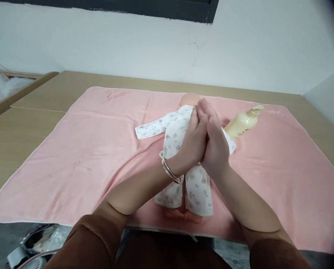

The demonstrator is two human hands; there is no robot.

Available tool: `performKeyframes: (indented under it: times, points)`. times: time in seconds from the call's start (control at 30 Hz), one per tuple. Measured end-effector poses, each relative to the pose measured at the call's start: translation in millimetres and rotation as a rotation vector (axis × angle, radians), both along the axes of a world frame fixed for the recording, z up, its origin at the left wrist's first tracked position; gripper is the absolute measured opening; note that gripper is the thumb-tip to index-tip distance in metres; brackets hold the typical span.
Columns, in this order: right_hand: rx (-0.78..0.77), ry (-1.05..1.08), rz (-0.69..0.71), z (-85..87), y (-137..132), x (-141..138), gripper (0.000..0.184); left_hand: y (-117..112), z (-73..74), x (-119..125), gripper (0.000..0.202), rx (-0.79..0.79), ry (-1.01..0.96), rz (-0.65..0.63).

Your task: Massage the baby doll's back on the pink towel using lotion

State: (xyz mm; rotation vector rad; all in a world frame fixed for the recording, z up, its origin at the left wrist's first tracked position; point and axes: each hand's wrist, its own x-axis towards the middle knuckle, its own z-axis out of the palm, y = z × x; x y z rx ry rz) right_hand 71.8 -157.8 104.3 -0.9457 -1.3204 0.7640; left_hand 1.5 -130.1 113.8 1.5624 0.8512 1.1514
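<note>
My left hand [194, 138] and my right hand [215, 142] are pressed palm to palm, fingers stretched out and pointing up and away from me. Nothing shows between them, though the palms themselves are hidden. Beneath them a baby doll [189, 98] lies on a pink blanket [107, 127], its feet toward me. The doll wears a white printed long-sleeved top [174, 138] and matching pants [199, 190]. My hands cover part of its head, chest and one sleeve. Right of my hands, a pale yellow pump bottle [242, 123] lies tilted on the blanket. Silver bangles ring my left wrist.
The blanket covers much of a wooden table [37, 123], which stands against a white wall [127, 48]. At the far left is a wooden-edged container with white plastic-like material [6, 89]. Below the table's front left, several objects [40, 243] sit on the floor.
</note>
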Motion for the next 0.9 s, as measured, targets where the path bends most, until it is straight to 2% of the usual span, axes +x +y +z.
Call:
performKeyframes:
  times: [0.07,0.1,0.13,0.2,0.23,0.33,0.4,0.47,0.6,0.73,0.9]
  points:
    - [0.048,0.067,-0.109,-12.8,29.6,12.3,0.047,22.8,-10.6,2.2,0.041,-0.018,-0.001,-0.109]
    - [0.047,0.090,-0.143,-19.5,43.2,18.9,0.046,37.2,-17.8,1.0,0.041,-0.033,0.035,-0.106]
    - [0.023,0.079,-0.160,-26.4,55.5,25.0,0.045,52.3,-26.0,-1.4,0.039,-0.029,0.084,-0.007]
    - [-0.044,-0.057,-0.232,-40.5,74.5,34.0,0.042,80.6,-43.9,-7.8,0.032,0.043,0.153,0.327]
    - [-0.062,-0.185,-0.260,-47.2,81.1,36.1,0.040,92.0,-52.7,-10.9,0.029,0.054,0.137,0.393]
    - [-0.054,-0.659,-0.262,-63.1,89.7,33.1,0.043,111.6,-75.3,-15.7,0.022,0.043,0.073,0.372]
    - [-0.048,-0.928,-0.240,-68.0,88.2,27.3,0.046,114.8,-86.0,-15.3,0.024,0.058,0.052,0.372]
    - [-0.046,-1.073,-0.226,-69.1,84.9,24.1,0.046,114.4,-93.5,-13.6,0.026,0.089,0.044,0.394]
    - [-0.059,-1.046,-0.239,-70.0,87.5,35.7,0.042,111.7,-100.3,-11.5,0.027,0.173,0.103,0.413]
    - [-0.161,-0.990,-0.316,-73.6,98.3,49.6,0.050,109.6,-101.2,-11.7,0.029,0.245,0.196,0.420]
    - [-0.188,-1.219,-0.282,-62.1,85.1,34.6,0.055,109.5,-103.2,-11.8,0.031,0.229,0.183,0.427]
